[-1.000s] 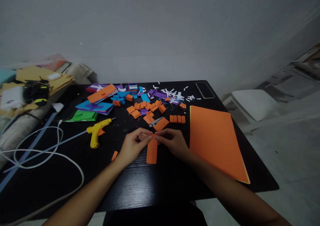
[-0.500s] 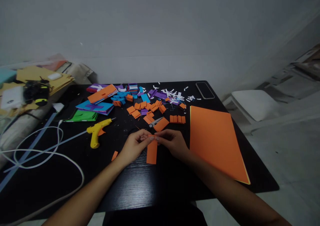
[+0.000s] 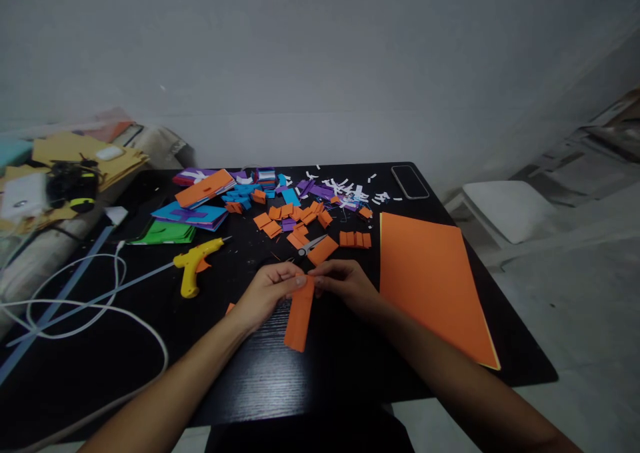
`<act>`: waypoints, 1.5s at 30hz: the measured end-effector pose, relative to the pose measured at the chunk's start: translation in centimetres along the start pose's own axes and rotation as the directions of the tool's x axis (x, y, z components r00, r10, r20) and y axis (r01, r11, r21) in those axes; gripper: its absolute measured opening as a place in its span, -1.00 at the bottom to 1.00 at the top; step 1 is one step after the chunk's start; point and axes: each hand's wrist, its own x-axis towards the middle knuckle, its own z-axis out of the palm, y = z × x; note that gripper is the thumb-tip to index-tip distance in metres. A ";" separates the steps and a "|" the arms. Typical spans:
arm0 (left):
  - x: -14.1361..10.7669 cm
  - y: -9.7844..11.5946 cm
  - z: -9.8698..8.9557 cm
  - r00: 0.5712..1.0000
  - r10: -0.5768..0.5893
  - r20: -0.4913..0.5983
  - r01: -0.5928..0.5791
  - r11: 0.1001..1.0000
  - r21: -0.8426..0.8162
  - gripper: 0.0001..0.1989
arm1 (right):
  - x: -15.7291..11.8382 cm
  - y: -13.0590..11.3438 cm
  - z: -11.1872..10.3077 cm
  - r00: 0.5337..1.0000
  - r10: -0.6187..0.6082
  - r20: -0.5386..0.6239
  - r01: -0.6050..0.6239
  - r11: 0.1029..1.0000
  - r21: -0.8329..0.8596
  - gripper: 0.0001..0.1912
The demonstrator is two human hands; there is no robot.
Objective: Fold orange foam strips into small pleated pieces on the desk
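Observation:
An orange paper strip [image 3: 300, 316] hangs down toward me above the black table, tilted a little to the left at its lower end. My left hand [image 3: 273, 289] pinches its top end between thumb and fingers. At the strip's upper right corner, my right hand [image 3: 345, 283] has its thumb and fingers closed on the same strip. Just beyond my hands, scissors [image 3: 311, 246] lie partly on an orange paper piece [image 3: 323, 250]. Small folded orange pieces [image 3: 287, 211] are scattered farther back.
A yellow glue gun [image 3: 193, 266] and white cable [image 3: 145, 326] are at left, near stacked coloured papers [image 3: 190, 214]. Large orange sheets [image 3: 430, 279] lie at right, below a phone [image 3: 410, 181]. White and purple scraps [image 3: 345, 193] are at the back.
The orange strip now shows more of its length, and its lower end has swung left and closer to me. Both hands have shifted only slightly.

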 end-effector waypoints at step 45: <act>0.4 -0.5 0.6 0.950 0.129 -0.283 -0.084 0.983 0.165 -0.73 | -0.6 1.6 0.7 0.879 -0.471 0.077 0.439 0.736 -0.516 -0.88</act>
